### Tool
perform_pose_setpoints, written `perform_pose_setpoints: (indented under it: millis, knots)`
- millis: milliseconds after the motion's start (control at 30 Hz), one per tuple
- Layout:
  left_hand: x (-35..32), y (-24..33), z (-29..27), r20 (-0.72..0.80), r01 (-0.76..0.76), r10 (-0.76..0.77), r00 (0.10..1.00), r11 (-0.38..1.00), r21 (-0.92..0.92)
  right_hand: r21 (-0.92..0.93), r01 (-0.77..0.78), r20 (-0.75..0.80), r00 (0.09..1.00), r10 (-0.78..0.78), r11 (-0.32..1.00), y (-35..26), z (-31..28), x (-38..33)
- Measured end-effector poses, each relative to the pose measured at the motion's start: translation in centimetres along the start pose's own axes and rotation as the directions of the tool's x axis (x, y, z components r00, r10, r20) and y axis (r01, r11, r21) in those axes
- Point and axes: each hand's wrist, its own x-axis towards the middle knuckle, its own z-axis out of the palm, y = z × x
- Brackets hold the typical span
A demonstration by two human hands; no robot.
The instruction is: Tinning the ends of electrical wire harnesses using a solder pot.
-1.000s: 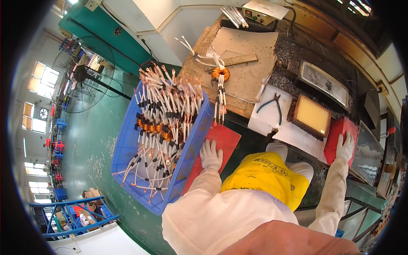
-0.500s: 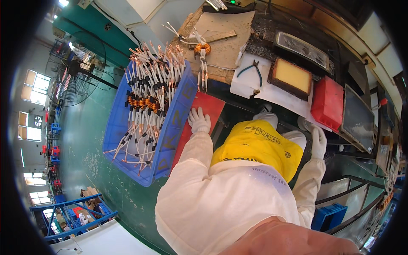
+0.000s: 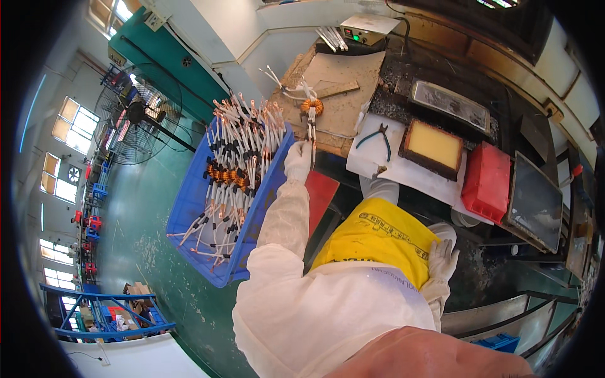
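My left hand (image 3: pixel 297 162), in a white glove, is raised beside the right wall of a blue plastic crate (image 3: pixel 261 205). Its fingers look closed next to the hanging wire ends of a copper-wound ring coil (image 3: pixel 311 107); what they hold, if anything, is hidden. That coil lies at the front edge of a brown worn board (image 3: pixel 343 69), its white leads drooping over. Inside the crate are several similar coils (image 3: pixel 228 177) with white leads and bare lugs. My right hand (image 3: pixel 443 259), also gloved, rests open beside my right thigh, fingers outstretched.
Side cutters (image 3: pixel 377 141) with dark handles lie on white paper. To their right are a dark-rimmed tray of yellowish material (image 3: pixel 433 146), a red plastic bin (image 3: pixel 486 181) and a metal-framed trough (image 3: pixel 450 106). A red board (image 3: pixel 321 192) sits beside the crate; a fan (image 3: pixel 135 113) stands left.
My left hand has left the red board and moved forward to the coil's wire ends. My right hand has drawn back toward my thigh. The view has tilted up.
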Motion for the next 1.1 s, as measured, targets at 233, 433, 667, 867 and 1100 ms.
perform_pose_setpoints:
  millis: [233,433,667,867,1100]
  knots:
    - [9.9,0.6,3.4,0.183,-0.088,0.062,0.981,0.987,0.136,-0.075,-0.004,-0.106,0.994,-0.004,0.997,-0.8,0.2,1.3]
    - [18.5,-3.5,7.9,0.223,0.216,-0.327,0.918,0.886,0.411,-0.140,0.017,-0.177,0.983,-0.042,0.990,-0.9,-0.4,1.5]
    - [21.2,-4.5,10.4,0.150,0.475,-0.568,0.809,0.783,0.402,-0.193,-0.003,-0.236,0.971,-0.044,0.981,-1.1,-0.2,1.9]
    - [22.2,-5.6,10.2,0.256,0.355,-0.543,0.800,0.771,0.528,-0.213,-0.006,-0.337,0.939,-0.067,0.977,-1.0,0.4,2.2]
    - [17.7,-2.8,7.2,0.072,0.360,-0.399,0.914,0.880,0.311,-0.237,-0.020,-0.305,0.951,-0.055,0.971,-1.1,0.0,2.7]
